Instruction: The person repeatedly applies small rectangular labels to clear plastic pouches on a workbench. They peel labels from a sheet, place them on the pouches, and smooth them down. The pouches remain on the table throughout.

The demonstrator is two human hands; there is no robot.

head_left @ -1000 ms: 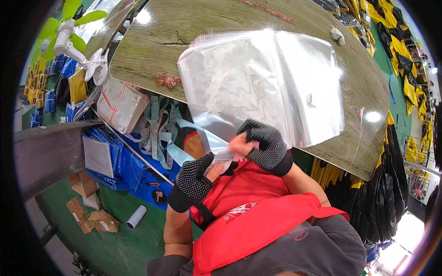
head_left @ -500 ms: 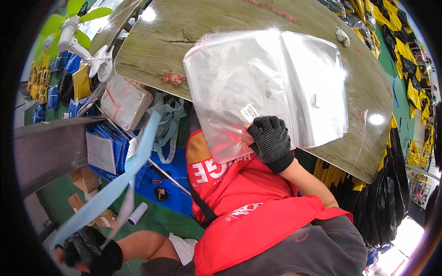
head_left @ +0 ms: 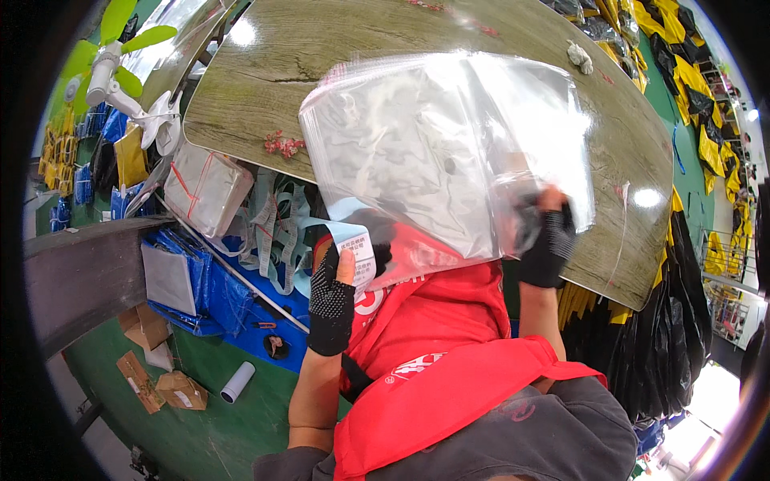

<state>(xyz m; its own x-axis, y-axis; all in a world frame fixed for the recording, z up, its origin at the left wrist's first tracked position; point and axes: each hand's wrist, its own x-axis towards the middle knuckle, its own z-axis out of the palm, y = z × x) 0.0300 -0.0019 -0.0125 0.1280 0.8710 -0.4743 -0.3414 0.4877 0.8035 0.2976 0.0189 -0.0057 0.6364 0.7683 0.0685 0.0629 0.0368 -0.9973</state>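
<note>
My left hand (head_left: 333, 301), in a black dotted glove with bare fingertips, is closed on a strip of white printed labels (head_left: 357, 250) with light blue backing. It is near the close left corner of a stack of clear plastic bags (head_left: 401, 136) that lies on the table and overhangs its near edge. My right hand (head_left: 547, 236), gloved the same way, is over the right part of the stack. Motion smears its fingers, so I cannot see whether they grip a bag. The strip's backing trails left into a loose tangle (head_left: 277, 220) beside the table.
The wood-grain table (head_left: 265, 96) carries pink string scraps (head_left: 284, 145) and a crumpled white wad (head_left: 579, 58). At left are a green-bladed fan (head_left: 104, 68), a tied clear bundle (head_left: 204, 188) and blue packs (head_left: 172, 276). Black and yellow bags (head_left: 658, 345) hang at right.
My left hand has come up from the lower left to the bag stack, bringing the label strip. My right hand has moved right across the bags, away from their near edge.
</note>
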